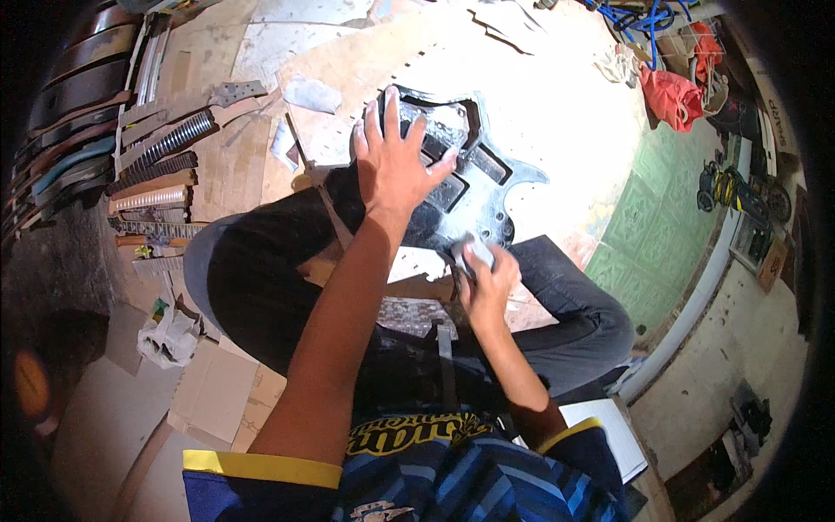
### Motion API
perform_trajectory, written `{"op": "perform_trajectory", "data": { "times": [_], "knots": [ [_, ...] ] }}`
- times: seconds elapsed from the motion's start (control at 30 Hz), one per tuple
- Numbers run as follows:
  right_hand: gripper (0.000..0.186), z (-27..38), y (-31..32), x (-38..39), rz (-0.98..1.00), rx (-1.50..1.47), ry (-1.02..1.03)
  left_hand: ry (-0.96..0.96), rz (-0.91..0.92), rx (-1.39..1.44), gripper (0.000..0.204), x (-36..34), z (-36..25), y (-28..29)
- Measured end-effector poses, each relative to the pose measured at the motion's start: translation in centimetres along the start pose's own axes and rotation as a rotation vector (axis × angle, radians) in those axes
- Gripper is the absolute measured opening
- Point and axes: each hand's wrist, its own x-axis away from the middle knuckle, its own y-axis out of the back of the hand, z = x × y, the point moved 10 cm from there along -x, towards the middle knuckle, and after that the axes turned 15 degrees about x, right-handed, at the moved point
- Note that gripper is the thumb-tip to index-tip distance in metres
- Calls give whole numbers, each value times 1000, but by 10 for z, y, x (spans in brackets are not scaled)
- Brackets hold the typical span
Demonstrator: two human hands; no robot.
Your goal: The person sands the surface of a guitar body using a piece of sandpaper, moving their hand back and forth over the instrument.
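Note:
A black electric guitar body point(509, 209), dusty and greyish on its upper face, lies across my lap and the floor in front of me. Its routed cavities show as dark-edged openings, and a few round holes sit near the lower right edge. My left hand point(393, 170) rests on the body's left side with fingers spread, partly covering it. At the near edge of the body, my right hand point(491, 283) is closed around a grey piece of sandpaper point(474, 250), which touches the body. Whether a block is inside the sandpaper cannot be seen.
Several guitar necks point(174, 139) lie at the left, beside a row of dark guitar bodies point(87, 83). Cardboard point(213, 391) and a white plastic bag point(170, 337) are at the lower left. A red cloth point(671, 100) and blue cord point(651, 22) lie at the far right.

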Motion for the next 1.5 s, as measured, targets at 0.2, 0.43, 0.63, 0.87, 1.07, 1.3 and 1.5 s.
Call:
{"op": "perform_trajectory", "data": {
  "times": [0.2, 0.43, 0.63, 0.87, 1.07, 1.3, 1.5],
  "knots": [
    [67, 20, -3, -43, 5, -15, -18, 2, -16, 36, 68, 7, 4, -2],
    [55, 13, 3, -61, -58, -17, -70, 19, -21, 46, 67, 5, 3, 1],
    [51, 9, 2, 5, -38, 10, -144, 52, 28, 32, 66, 5, 3, 2],
    [44, 6, 5, -86, -98, -78, -142, 15, -18, 53, 66, 6, 3, 1],
    [56, 8, 0, -47, -63, 1, -87, 29, 9, 45, 66, 4, 1, 2],
    [52, -1, -10, 5, -28, 27, -143, 40, 25, 35, 67, 5, 0, 3],
    [45, 11, 12, -98, -92, -32, -180, 16, -14, 44, 67, 10, 0, -1]
  ]
}}
